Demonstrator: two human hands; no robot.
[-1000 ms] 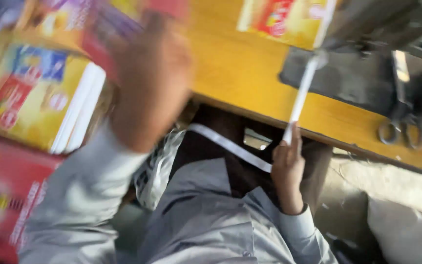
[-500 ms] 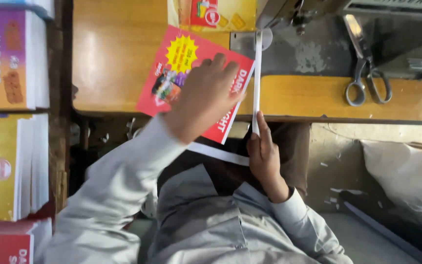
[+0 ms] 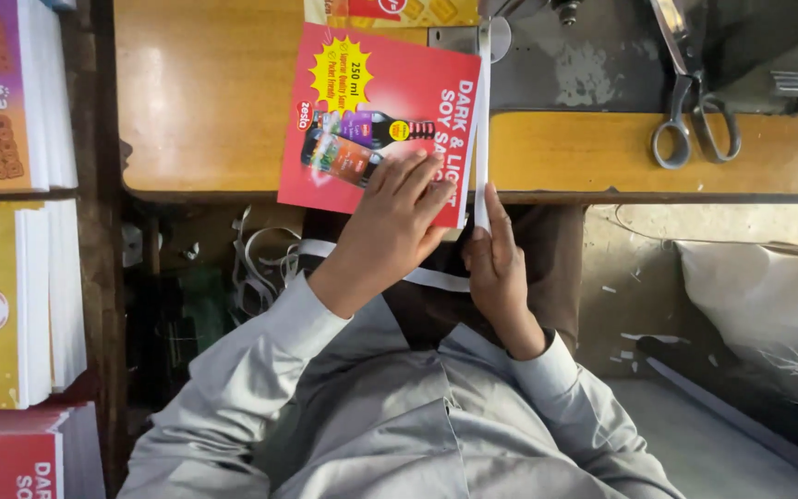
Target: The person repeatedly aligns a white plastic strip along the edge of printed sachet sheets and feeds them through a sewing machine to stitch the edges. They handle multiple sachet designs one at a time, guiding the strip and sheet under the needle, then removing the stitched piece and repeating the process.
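A red printed sheet (image 3: 376, 111) with a bottle picture and a yellow starburst lies on the wooden sewing table (image 3: 205, 102), its near edge hanging over the table's front. My left hand (image 3: 390, 226) presses flat on the sheet's near right corner. A white tape strip (image 3: 482, 120) runs along the sheet's right edge up to the sewing machine (image 3: 593, 55). My right hand (image 3: 499, 263) pinches the tape's near end just below the table edge. More white tape trails across my lap.
Steel scissors (image 3: 690, 115) rest on the machine bed at right. A yellow printed sheet (image 3: 390, 11) lies at the table's far edge. Stacks of printed sheets (image 3: 11, 277) stand at left. A white sack (image 3: 768, 305) lies on the floor at right.
The view has settled over the table. My left hand has brought the red sheet down flat on the table and aligned it beside the tape; my right hand has kept hold of the tape.
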